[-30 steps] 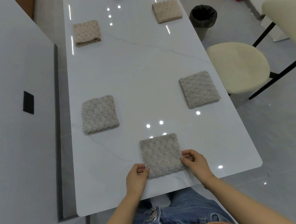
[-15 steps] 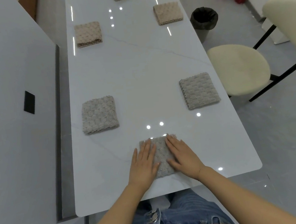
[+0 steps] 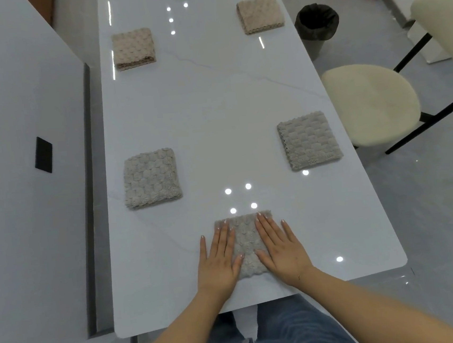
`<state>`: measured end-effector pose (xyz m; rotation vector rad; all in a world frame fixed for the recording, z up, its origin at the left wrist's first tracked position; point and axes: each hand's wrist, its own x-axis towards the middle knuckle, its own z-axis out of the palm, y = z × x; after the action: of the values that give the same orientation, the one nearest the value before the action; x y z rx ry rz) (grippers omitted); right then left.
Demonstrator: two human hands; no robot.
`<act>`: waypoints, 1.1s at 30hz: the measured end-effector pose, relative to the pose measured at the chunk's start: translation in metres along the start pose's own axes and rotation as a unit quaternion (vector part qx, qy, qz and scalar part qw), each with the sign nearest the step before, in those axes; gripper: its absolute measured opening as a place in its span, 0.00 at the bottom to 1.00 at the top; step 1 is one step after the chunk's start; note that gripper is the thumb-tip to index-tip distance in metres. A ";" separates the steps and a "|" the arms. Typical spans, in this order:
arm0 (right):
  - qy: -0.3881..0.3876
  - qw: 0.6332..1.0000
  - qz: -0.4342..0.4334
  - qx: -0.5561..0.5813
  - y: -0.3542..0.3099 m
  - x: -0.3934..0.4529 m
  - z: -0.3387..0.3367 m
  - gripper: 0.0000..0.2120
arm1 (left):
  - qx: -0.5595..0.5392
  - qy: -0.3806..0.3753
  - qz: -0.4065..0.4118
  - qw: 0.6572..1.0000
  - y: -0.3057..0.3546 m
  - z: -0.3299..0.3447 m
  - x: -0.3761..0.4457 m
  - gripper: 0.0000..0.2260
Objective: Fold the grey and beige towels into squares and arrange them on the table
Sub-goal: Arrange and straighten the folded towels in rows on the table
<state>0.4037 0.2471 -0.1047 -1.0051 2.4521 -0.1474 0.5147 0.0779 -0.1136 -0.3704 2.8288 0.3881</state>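
Left hand [image 3: 219, 257], right hand [image 3: 280, 246], flat on grey towel [image 3: 245, 241]

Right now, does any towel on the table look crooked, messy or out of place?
Only slightly: the grey towel on the right sits turned a little against the table edge. The other folded squares lie neat and apart.

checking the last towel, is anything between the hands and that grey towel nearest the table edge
Nothing visible. The left hand and right hand lie flat, fingers straight, directly on the grey towel, which sits on the table apart from the other folded towels.
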 end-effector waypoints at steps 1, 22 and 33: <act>0.003 1.000 -0.001 -0.004 0.000 0.000 0.001 0.30 | -0.001 -0.002 0.003 1.000 0.000 0.000 0.000 0.28; 0.162 0.980 0.111 -0.033 -0.179 -0.006 -0.021 0.30 | 0.042 0.113 0.124 0.985 -0.155 -0.104 -0.041 0.26; 0.196 0.960 0.198 0.014 -0.232 -0.026 -0.009 0.30 | 0.064 0.086 0.129 0.986 -0.173 -0.114 -0.059 0.26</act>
<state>0.5622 0.0958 -0.0229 -0.4863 2.9459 -0.2664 0.5937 -0.1043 -0.0303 -0.0097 3.0608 0.2321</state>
